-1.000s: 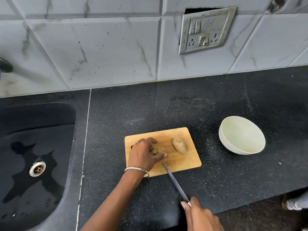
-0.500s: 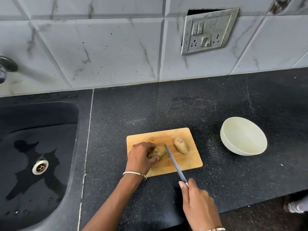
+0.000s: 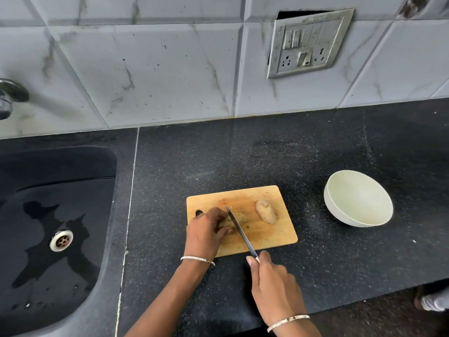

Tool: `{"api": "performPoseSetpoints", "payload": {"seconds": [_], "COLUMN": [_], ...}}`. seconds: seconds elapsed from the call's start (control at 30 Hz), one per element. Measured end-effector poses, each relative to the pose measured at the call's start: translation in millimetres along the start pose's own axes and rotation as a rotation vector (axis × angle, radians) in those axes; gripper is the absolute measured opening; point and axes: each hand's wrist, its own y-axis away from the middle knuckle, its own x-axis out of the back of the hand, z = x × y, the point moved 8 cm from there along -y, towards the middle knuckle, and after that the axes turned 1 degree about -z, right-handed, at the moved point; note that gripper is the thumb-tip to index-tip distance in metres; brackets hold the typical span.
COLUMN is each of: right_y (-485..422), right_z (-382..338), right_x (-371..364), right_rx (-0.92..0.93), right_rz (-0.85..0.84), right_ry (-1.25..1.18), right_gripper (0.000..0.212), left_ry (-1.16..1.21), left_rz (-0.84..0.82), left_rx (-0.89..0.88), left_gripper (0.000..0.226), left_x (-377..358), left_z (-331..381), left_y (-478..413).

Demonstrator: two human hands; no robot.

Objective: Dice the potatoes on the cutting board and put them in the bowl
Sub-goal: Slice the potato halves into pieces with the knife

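A wooden cutting board (image 3: 267, 235) lies on the black counter. My left hand (image 3: 205, 235) presses down on a brown potato (image 3: 239, 218) at the board's left middle, covering its left end. My right hand (image 3: 274, 285) grips the handle of a knife (image 3: 239, 231), and the blade lies across that potato, tip pointing away from me. A second whole potato (image 3: 266, 211) rests untouched on the board's right part. A white bowl (image 3: 340, 207) stands empty on the counter to the right of the board.
A dark sink (image 3: 56, 229) with a metal drain and wet patches lies to the left. A tap (image 3: 9, 96) juts from the tiled wall at far left. A switch plate (image 3: 308, 42) hangs on the wall. The counter's front edge runs below my right hand.
My right hand has brought the knife forward from the board's near edge, and its blade now lies across the potato under my left hand. My left hand has tightened over the potato.
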Motion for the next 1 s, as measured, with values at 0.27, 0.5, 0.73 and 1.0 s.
{"api": "performPoseSetpoints", "payload": {"seconds": [0.27,0.5,0.73,1.0], "right_y": [-9.2,-25.8,-29.5,-28.6], "right_z": [-11.6,-21.1,-24.6,-22.8], "right_x": [-8.3,-13.8,-16.1,-19.0], "right_rx": [-0.033,-0.061,-0.044,-0.062], "right_rz": [-0.041,-0.090,-0.071,-0.044], "right_ry": [0.098,0.057,0.077,0.101], "right_gripper": [0.039,0.036,0.034,0.034], "left_ry": [0.007,0.008,-0.007,0.047], "left_rz": [0.012,0.015,0.027,0.019], "left_rx": [0.009,0.017,0.015,0.039], "left_gripper": [0.025,0.025,0.021,0.023], "left_x": [1.4,1.4,2.5,3.5], "left_z": [-1.6,-3.2,-0.3,-2.6], "left_y": [-0.2,-1.0,0.0,-0.2]}}
